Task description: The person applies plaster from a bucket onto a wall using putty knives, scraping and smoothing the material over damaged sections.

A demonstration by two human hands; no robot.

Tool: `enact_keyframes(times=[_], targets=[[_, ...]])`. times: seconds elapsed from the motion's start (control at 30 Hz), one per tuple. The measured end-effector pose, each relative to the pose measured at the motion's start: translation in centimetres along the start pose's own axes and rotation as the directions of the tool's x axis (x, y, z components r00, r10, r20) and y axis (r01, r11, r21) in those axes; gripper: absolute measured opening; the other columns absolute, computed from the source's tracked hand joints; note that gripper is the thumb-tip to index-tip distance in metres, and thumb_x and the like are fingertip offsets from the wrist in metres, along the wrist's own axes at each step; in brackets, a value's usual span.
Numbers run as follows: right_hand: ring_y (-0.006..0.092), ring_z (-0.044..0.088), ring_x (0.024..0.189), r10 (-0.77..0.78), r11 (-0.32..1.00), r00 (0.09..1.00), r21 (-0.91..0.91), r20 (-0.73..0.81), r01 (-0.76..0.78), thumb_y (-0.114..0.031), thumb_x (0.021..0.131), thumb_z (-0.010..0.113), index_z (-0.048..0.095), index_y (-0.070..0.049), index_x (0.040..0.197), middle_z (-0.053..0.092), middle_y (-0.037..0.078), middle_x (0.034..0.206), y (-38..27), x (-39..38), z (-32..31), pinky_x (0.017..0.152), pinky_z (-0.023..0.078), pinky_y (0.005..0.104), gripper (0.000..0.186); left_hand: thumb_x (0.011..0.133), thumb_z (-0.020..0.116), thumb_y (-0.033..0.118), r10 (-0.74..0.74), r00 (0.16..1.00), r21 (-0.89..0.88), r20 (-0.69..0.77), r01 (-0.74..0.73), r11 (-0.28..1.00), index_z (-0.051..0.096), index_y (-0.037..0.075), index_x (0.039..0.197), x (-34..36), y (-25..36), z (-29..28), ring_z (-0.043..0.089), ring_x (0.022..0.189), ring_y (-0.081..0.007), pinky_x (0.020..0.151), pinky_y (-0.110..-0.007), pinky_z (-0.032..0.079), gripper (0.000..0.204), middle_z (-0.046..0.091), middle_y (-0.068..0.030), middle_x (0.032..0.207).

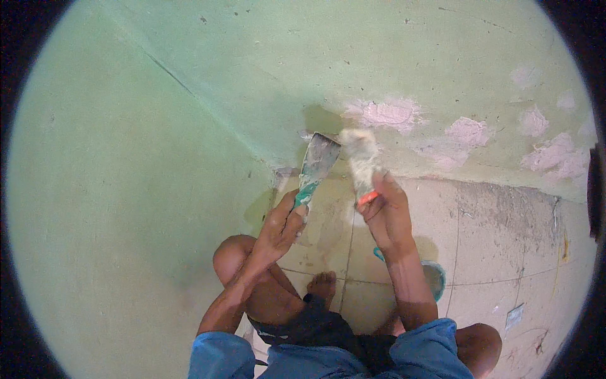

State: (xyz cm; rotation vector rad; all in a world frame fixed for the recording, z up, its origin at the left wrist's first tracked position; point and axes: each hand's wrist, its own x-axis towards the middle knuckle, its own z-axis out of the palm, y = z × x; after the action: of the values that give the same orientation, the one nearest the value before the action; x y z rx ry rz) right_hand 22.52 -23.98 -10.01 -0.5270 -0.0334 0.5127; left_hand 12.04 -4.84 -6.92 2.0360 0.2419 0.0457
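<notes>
My left hand (281, 226) is closed round the green handle of a putty knife (320, 155), its wide grey blade pointing up toward the wall. Beside it, my right hand (388, 211) grips a second scraper (364, 158) by an orange handle; whitish filler coats most of this tool, and it is slightly blurred. The two blades are close together near the foot of the green wall (271, 69); whether they touch each other I cannot tell. Just above the right scraper is a rough pinkish filler patch (388, 114) on the wall.
More filler patches (555, 155) run along the wall to the right. Behind my right forearm, a teal-rimmed container (435, 281) stands on the stained tile floor (486, 252). A small flat scrap (514, 316) lies farther right. The left wall meets the far wall at a corner.
</notes>
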Motion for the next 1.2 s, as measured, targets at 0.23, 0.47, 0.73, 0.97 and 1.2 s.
enact_keyframes(times=[0.23,0.47,0.73,0.97,1.2], targets=[[0.0152,0.067,0.083,0.205,0.977,0.976,-0.068,0.068,-0.201,-0.019,0.096,0.053,0.048,-0.003,0.125,0.065,0.007,0.108,4.0,-1.6,0.0,0.065,0.058,0.0305,0.033,0.102,0.040,0.024,-0.095,0.995,-0.318,0.039,0.103,0.943,0.049,0.004,0.113,0.2,1.0,0.1,0.049,0.062,-0.0084,0.053,-0.025,0.041,0.024,0.050,-0.0003,0.075],[0.0135,0.064,0.075,0.037,0.995,0.992,-0.087,-0.118,-0.048,-0.021,0.097,0.053,0.051,-0.004,0.116,0.065,0.005,0.098,3.6,0.8,-1.4,0.057,0.053,0.0299,0.026,0.102,0.038,0.023,0.006,0.999,-0.081,0.034,-0.003,0.997,0.048,0.004,0.117,-0.7,-0.4,0.8,0.050,0.059,-0.0102,0.050,-0.028,0.043,0.027,0.052,-0.0021,0.076],[0.0151,0.065,0.074,0.174,0.960,0.984,-0.230,0.029,-0.163,-0.023,0.094,0.058,0.056,-0.003,0.111,0.066,0.006,0.093,2.7,-1.3,-1.3,0.059,0.054,0.0304,0.026,0.102,0.039,0.021,0.123,0.992,-0.120,-0.019,-0.125,0.985,0.046,0.004,0.121,-0.1,-1.6,1.6,0.049,0.057,-0.0111,0.050,-0.029,0.042,0.026,0.051,-0.0022,0.072],[0.0163,0.064,0.072,-0.005,1.000,0.999,0.023,-0.051,0.006,-0.021,0.094,0.058,0.057,-0.005,0.100,0.064,0.005,0.086,3.5,0.9,-1.5,0.059,0.051,0.0302,0.018,0.101,0.041,0.021,0.041,0.998,0.108,0.036,-0.045,0.993,0.042,0.003,0.125,-0.4,-1.1,1.6,0.050,0.060,-0.0143,0.051,-0.031,0.041,0.030,0.050,-0.0051,0.069],[0.0154,0.064,0.072,0.222,0.975,0.975,-0.010,0.028,-0.222,-0.021,0.096,0.054,0.056,-0.004,0.105,0.065,0.006,0.090,3.8,-2.8,0.2,0.062,0.052,0.0297,0.019,0.099,0.040,0.016,0.035,0.999,0.077,-0.018,-0.033,0.996,0.038,0.001,0.129,-0.1,-0.5,1.9,0.053,0.061,-0.0198,0.057,-0.036,0.045,0.034,0.052,-0.0112,0.071]])
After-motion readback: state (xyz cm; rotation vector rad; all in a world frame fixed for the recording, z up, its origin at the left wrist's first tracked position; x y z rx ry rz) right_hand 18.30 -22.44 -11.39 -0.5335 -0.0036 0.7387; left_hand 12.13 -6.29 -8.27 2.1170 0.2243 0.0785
